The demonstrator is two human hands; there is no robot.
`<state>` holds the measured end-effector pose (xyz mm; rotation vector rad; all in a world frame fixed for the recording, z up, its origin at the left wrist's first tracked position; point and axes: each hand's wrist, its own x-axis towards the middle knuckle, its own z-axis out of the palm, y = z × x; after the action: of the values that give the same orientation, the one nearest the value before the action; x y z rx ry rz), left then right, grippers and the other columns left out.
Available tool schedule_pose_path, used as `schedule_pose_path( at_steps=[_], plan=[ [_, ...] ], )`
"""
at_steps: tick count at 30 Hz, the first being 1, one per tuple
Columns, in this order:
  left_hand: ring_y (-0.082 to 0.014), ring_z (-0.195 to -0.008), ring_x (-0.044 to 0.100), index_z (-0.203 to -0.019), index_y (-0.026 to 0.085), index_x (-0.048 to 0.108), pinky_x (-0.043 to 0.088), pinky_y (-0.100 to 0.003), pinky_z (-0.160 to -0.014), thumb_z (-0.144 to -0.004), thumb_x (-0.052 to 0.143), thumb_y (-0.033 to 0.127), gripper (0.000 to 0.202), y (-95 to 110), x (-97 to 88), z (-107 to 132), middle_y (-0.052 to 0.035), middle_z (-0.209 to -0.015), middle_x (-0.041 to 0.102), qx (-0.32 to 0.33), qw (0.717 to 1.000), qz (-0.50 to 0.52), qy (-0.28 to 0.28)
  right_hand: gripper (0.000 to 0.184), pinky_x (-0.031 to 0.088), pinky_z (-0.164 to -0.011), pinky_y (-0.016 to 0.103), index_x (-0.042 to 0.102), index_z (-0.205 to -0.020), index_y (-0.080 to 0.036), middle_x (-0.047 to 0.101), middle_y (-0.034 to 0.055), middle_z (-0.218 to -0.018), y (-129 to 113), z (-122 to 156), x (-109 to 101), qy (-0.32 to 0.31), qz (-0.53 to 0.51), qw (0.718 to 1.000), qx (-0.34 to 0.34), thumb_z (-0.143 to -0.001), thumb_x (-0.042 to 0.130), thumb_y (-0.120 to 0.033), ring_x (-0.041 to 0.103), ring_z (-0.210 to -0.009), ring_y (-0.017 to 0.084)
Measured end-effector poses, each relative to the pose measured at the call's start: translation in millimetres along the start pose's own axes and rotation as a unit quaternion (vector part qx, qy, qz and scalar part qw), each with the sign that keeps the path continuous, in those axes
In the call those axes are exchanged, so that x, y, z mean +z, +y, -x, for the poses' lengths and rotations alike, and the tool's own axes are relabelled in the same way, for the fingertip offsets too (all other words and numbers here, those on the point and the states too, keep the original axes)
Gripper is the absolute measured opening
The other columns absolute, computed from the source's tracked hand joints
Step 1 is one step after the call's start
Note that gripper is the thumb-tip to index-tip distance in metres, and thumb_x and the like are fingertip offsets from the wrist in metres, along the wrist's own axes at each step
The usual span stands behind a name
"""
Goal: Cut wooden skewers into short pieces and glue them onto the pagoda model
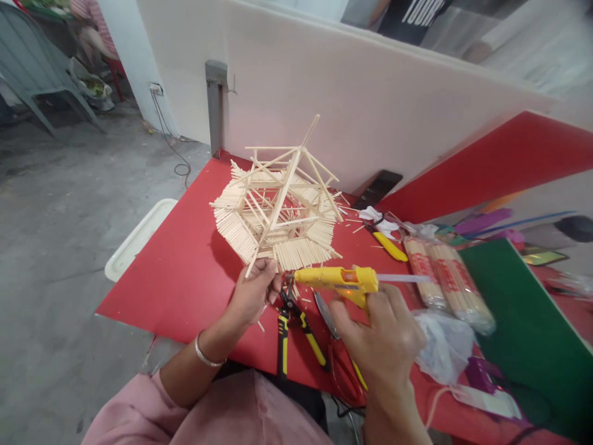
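A model built of thin wooden sticks (227,222) stands on the red tabletop, with an open frame rising above a slatted, many-sided skirt. At its near edge my left hand (254,289) is closed in a pinch; what lies between the fingertips is hidden. My right hand (382,327) grips a yellow hot glue gun (333,278), its nozzle pointing left, close to the left fingertips. A clear glue stick (403,278) juts from the gun's back. Below the gun lie black-and-yellow pliers (282,340) with handles spread, and red-handled scissors (345,364).
On the right are packs of wooden sticks (445,278), a plastic bag (445,343), a green board (523,309) and yellow-handled cutters (389,246). A black phone-like object (377,188) leans by the white partition (324,80). Stick offcuts litter the red table (171,272).
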<state>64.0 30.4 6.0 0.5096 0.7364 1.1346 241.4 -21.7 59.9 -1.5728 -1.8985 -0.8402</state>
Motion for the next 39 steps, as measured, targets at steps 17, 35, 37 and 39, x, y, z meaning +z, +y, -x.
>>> schedule_pose_path(
  at_steps=[17, 35, 37, 39],
  plan=[
    [-0.0030, -0.032, 0.037, -0.070, 0.017, 0.053, 0.022, -0.016, -0.032, -0.067, 0.080, 0.050, 0.043, -8.5, -3.1, -0.7, 0.0064, -0.047, 0.053, 0.014, 0.999, -0.005, 0.049, 0.015, 0.040, -0.059, 0.026, 0.056, -0.089, -0.019, 0.065, 0.0041, -0.084, -15.8, -25.4, 20.2, 0.036, 0.031, 0.999, -0.018, -0.080, 0.066, -0.026, 0.059, -0.069, 0.015],
    [-0.0034, -0.031, 0.037, -0.068, 0.017, 0.053, 0.021, -0.017, -0.031, -0.067, 0.079, 0.050, 0.042, -6.6, -3.1, -0.7, 0.0059, -0.046, 0.053, 0.012, 0.999, -0.001, 0.047, 0.019, 0.038, -0.060, 0.027, 0.059, -0.100, -0.017, 0.065, 0.0052, -0.086, -20.3, -29.6, 26.1, 0.017, 0.033, 0.999, -0.026, -0.082, 0.063, -0.023, 0.058, -0.071, 0.016],
    [-0.0032, -0.031, 0.037, -0.068, 0.017, 0.053, 0.021, -0.017, -0.031, -0.067, 0.079, 0.049, 0.041, -6.6, -2.8, -0.9, 0.0060, -0.046, 0.053, 0.013, 0.999, 0.002, 0.050, 0.021, 0.038, -0.060, 0.027, 0.059, -0.102, -0.017, 0.065, 0.0055, -0.087, -19.4, -28.8, 26.6, 0.012, 0.029, 0.999, -0.019, -0.081, 0.062, -0.022, 0.059, -0.072, 0.016],
    [-0.0031, -0.031, 0.037, -0.068, 0.017, 0.053, 0.022, -0.017, -0.032, -0.067, 0.079, 0.048, 0.041, -6.6, -2.3, -1.2, 0.0060, -0.046, 0.053, 0.016, 0.999, 0.004, 0.049, 0.022, 0.039, -0.060, 0.027, 0.059, -0.102, -0.017, 0.066, 0.0058, -0.088, -18.9, -28.2, 27.3, 0.009, 0.028, 0.999, -0.018, -0.081, 0.062, -0.022, 0.059, -0.073, 0.017]
  ],
)
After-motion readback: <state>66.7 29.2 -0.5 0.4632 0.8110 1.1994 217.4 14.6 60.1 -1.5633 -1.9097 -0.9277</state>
